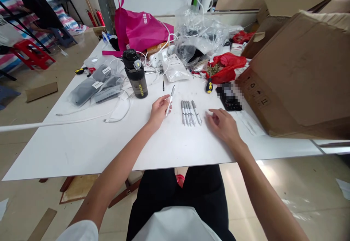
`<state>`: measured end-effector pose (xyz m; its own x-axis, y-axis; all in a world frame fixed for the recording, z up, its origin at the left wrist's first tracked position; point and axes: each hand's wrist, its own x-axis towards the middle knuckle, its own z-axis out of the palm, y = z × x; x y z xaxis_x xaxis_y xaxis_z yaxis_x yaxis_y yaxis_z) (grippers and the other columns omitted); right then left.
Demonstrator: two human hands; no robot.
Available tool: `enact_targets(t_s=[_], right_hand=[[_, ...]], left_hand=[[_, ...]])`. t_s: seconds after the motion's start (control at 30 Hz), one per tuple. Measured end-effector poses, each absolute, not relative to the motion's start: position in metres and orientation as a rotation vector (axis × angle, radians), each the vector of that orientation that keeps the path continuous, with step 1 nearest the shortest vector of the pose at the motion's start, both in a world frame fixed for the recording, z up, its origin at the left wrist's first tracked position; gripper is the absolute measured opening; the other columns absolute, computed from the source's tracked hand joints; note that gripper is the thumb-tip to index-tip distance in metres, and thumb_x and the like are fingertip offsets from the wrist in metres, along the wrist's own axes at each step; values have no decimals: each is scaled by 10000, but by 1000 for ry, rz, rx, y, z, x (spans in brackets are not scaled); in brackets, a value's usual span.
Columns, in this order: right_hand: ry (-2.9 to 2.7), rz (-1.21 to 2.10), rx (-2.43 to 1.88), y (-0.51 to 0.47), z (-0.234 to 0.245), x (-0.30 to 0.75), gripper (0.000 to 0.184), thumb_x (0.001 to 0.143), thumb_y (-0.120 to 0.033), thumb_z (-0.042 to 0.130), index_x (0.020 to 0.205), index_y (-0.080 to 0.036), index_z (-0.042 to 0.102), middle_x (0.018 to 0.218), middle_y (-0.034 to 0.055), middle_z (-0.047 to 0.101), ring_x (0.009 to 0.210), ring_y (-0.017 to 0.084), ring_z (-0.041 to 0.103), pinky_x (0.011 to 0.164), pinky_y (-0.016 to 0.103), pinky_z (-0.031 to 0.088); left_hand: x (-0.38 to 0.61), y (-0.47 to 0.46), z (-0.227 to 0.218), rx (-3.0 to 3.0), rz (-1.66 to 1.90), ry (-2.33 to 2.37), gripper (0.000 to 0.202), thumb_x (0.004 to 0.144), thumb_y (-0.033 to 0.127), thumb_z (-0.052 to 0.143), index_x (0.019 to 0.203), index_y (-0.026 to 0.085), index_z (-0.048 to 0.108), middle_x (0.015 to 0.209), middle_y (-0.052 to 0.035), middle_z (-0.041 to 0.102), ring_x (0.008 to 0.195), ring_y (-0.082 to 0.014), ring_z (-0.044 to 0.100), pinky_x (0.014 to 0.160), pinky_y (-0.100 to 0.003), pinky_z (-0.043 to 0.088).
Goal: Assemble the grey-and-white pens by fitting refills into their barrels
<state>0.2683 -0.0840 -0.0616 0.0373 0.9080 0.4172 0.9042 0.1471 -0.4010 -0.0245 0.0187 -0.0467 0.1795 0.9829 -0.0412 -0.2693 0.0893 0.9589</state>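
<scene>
My left hand is closed around a white and grey pen, whose grey end points up and away from me. Just right of it, several matching pens lie side by side on the white table. One more pen rests at a slant beside that row. My right hand hovers by or touches the tabletop to the right of the slanted pen, its fingers loosely bent and apart with nothing in them. A small black stick-like piece lies beyond my left hand.
A black bottle stands behind my left hand, near bagged dark items and white cables. To the right are a screwdriver, a black phone-like device and a large cardboard box. A pink bag and plastic bags fill the back.
</scene>
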Motion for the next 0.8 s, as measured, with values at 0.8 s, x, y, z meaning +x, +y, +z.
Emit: enact_targets(t_s=[0.8], right_hand=[[-1027, 43, -2044, -232, -24, 268, 329, 948, -599, 689, 1052, -294, 752, 939, 108, 784, 831, 345, 773, 697, 464, 580]], left_hand=[[-21, -40, 19, 1501, 914, 821, 560, 938, 601, 802, 709, 214, 468, 689, 40, 308, 585, -100, 305, 535, -288, 287]])
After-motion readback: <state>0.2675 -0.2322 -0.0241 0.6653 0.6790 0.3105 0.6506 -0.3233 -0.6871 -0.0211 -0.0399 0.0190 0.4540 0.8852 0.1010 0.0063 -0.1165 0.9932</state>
